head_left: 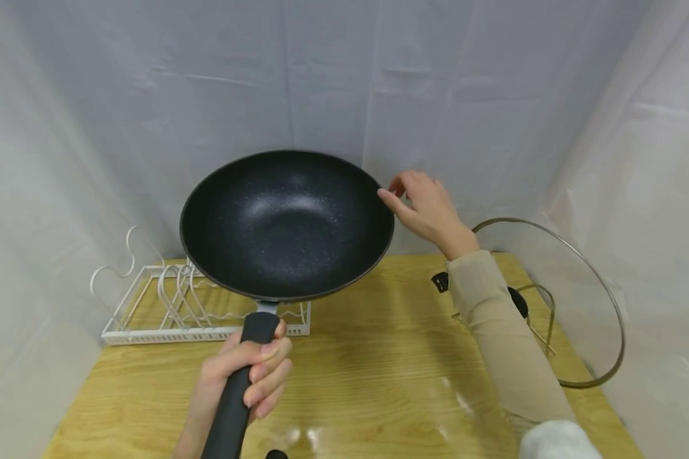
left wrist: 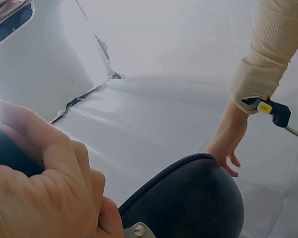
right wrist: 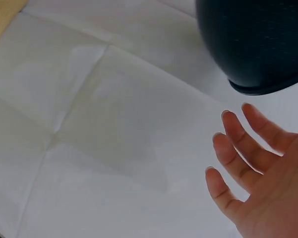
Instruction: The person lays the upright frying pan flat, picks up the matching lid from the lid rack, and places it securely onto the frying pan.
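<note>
A black frying pan [head_left: 287, 229] is held up above the table, its dark speckled inside facing the head camera. My left hand [head_left: 252, 370] grips its black handle [head_left: 229, 408], fingers curled round it. Beside the pan's right rim is my right hand [head_left: 427, 207], thumb near the edge and fingers loosely bent. In the right wrist view the fingers of this hand [right wrist: 258, 163] are spread apart, with a gap between them and the pan [right wrist: 258, 44]. The left wrist view shows the pan's outside [left wrist: 188, 198] and a rivet at the handle bracket [left wrist: 139, 230].
A white wire rack [head_left: 207, 333] stands at the table's back left. On the right, a large clear lid with a metal rim [head_left: 614, 306] stands upright by a wire holder [head_left: 542, 338], partly behind the right sleeve. A small black thing [head_left: 276, 454] shows at the bottom edge. White sheeting [head_left: 333, 76] surrounds the wooden table [head_left: 379, 370].
</note>
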{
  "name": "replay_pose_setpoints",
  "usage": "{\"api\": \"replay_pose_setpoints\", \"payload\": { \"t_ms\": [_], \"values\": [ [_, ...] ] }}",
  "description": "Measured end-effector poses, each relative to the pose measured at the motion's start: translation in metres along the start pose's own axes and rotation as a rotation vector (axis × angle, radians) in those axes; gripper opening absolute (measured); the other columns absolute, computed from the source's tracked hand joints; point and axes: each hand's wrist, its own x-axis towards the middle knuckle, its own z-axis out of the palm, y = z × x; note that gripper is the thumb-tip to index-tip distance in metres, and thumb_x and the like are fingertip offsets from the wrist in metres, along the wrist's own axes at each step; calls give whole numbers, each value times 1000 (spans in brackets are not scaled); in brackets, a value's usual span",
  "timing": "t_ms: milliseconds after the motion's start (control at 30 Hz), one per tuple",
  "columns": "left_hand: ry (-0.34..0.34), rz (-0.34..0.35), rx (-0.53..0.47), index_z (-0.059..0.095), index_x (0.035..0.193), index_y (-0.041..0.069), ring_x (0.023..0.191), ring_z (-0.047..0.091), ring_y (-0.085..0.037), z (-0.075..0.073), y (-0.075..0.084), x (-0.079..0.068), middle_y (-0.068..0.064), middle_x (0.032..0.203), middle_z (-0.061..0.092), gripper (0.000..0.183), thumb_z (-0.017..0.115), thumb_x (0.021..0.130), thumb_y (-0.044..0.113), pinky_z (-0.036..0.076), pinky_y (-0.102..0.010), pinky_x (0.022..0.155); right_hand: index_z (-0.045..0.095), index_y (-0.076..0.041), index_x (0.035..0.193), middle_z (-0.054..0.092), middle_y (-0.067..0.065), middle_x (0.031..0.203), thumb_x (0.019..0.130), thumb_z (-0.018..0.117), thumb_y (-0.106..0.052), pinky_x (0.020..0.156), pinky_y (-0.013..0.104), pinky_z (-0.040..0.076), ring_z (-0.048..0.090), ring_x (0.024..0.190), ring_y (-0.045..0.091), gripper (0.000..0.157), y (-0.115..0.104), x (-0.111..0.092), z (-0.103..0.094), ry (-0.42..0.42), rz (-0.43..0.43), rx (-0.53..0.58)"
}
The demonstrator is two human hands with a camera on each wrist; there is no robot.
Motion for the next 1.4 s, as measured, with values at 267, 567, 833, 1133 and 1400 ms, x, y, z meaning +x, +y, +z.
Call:
{"api": "replay_pose_setpoints", "payload": {
  "t_ms": [267, 567, 833, 1133, 1400],
  "values": [
    [-28, -7, 4, 41, 110, 0, 46, 22, -13, 2, -1, 1, -3, 66, 21, 34, 14, 90, -6, 24, -24, 37, 48, -17, 94, 49, 2, 90, 95, 31, -59, 75, 42, 30, 45, 83, 22, 46, 10, 3, 8, -137, -8, -54],
    [-36, -30, 7, 41, 112, 1, 46, 22, -14, 1, -1, 0, -4, 66, 22, 34, 16, 90, -5, 28, -23, 38, 41, -13, 88, 43, 5, 79, 97, 42, -37, 71, 37, 23, 38, 73, 22, 26, 17, 0, 10, -183, -34, -35],
    [-1, -81, 43, 40, 109, 1, 46, 24, -14, -1, 0, 0, -3, 66, 26, 33, 13, 90, -5, 42, -20, 45, 41, -12, 87, 42, 5, 79, 91, 45, -28, 72, 36, 22, 38, 73, 22, 17, 23, -7, 5, -199, -28, 1],
    [44, -134, 85, 41, 106, 3, 46, 30, -11, 1, 0, 2, -1, 66, 31, 34, 11, 92, -5, 45, -19, 45, 36, -10, 86, 36, 7, 77, 91, 43, -23, 72, 37, 15, 32, 68, 23, 15, 27, -18, -5, -229, 0, 48],
    [30, -175, 114, 39, 106, 4, 47, 34, -10, 0, 0, 2, 0, 67, 34, 32, 13, 91, -5, 38, -20, 40, 37, -9, 86, 37, 8, 77, 87, 45, -21, 73, 37, 17, 33, 70, 23, 15, 30, -34, -12, -201, 32, 72]
  ]
}}
